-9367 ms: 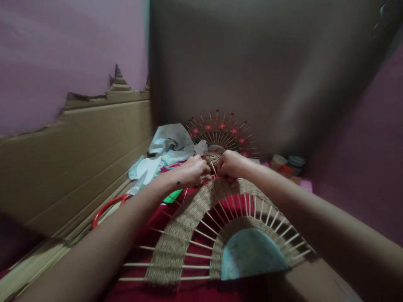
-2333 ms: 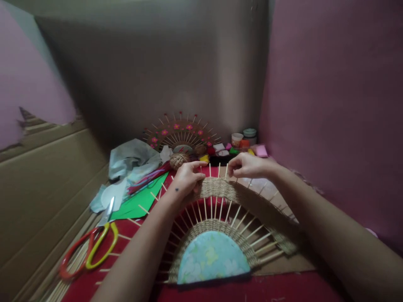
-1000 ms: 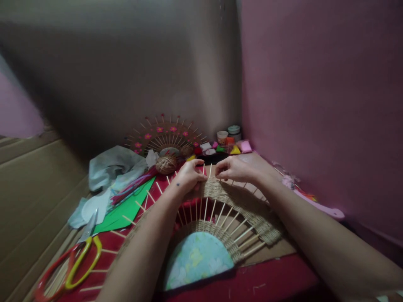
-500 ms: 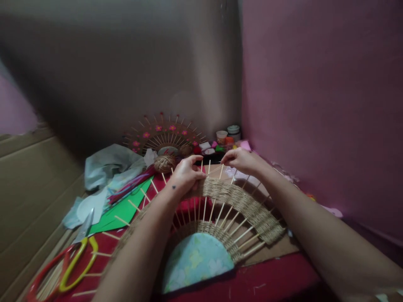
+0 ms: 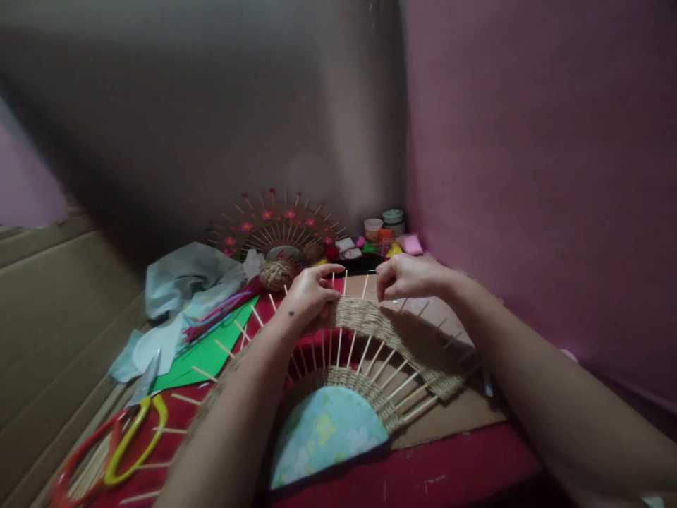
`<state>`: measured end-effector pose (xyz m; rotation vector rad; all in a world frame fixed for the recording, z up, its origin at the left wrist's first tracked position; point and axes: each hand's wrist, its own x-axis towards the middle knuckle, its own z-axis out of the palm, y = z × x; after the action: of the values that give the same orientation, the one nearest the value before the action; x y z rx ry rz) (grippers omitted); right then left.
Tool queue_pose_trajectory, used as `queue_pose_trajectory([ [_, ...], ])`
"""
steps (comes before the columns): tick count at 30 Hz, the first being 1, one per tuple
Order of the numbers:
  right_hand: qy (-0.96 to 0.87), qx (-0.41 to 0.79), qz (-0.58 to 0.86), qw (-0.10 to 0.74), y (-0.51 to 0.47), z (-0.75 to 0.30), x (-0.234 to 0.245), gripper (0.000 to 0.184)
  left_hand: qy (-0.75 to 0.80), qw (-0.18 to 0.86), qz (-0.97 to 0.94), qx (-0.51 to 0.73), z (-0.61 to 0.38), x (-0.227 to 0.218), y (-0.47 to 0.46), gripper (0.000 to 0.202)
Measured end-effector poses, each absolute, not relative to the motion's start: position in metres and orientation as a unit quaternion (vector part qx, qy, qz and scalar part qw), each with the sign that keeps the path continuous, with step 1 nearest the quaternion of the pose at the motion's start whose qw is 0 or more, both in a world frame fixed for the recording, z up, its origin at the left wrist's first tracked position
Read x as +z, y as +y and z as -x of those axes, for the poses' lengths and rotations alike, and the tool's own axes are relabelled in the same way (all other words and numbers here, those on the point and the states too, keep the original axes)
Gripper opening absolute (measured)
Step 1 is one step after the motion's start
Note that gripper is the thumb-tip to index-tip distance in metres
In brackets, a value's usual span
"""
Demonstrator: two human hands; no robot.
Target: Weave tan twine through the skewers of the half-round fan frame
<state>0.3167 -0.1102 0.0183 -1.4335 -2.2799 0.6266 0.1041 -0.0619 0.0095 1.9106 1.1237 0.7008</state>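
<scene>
Tan woven fan (image 5: 345, 376) spans the red surface (image 5: 412, 480), the left forearm (image 5: 240, 381) crossing its left side. The left hand (image 5: 313, 293) pinches the outer band (image 5: 364, 315), index finger stretched rightward; the right hand (image 5: 403, 277) curls downward at the far edge, its grip too unclear to tell.

Red surface (image 5: 455, 466), near-L corner: scissors (image 5: 123, 439) — 1 red handle, 1 yellow; blades twd far edge. Beyond, twd L edge: green sheet (image 5: 204, 360) w/ white sheet (image 5: 156, 340) alongside. Far-L corner: crumpled grey material (image 5: 177, 282). Far edge, approx. ctr: semicirc. flower-decorated fan (image 5: 278, 220), standing. Far edge, twd R: cup (image 5: 373, 229) w/ lidded jar (image 5: 392, 217) adj. — pink pkt (image 5: 412, 245) to R. L edge: upright cardboard panel (image 5: 58, 296). R side: pink wall (image 5: 529, 176).
</scene>
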Motion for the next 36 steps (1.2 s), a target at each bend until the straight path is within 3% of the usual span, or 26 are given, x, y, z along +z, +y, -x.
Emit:
queue_pose_trajectory([
  [5, -0.822, 0.247, 0.495, 0.136, -0.115, -0.314, 0.024, 0.02, 0.422, 0.405, -0.784, 0.208, -0.105, 0.009, -0.06, 0.048],
  [10, -0.819, 0.225, 0.515, 0.112, -0.112, -0.317, 0.023, 0.02, 0.423, 0.382, -0.792, 0.218, -0.107, 0.008, -0.062, 0.046],
  [25, -0.782, 0.232, 0.567, 0.116, -0.118, -0.305, 0.018, 0.018, 0.463, 0.329, -0.807, 0.162, -0.098, -0.016, -0.043, 0.035],
  [31, -0.778, 0.257, 0.556, 0.14, -0.113, -0.307, 0.01, 0.02, 0.478, 0.11, -0.841, 0.229, -0.113, -0.006, -0.058, 0.026],
  [36, -0.793, 0.297, 0.51, 0.154, -0.103, -0.311, 0.001, 0.024, 0.453, 0.309, -0.825, 0.139, -0.134, -0.003, -0.065, 0.039],
])
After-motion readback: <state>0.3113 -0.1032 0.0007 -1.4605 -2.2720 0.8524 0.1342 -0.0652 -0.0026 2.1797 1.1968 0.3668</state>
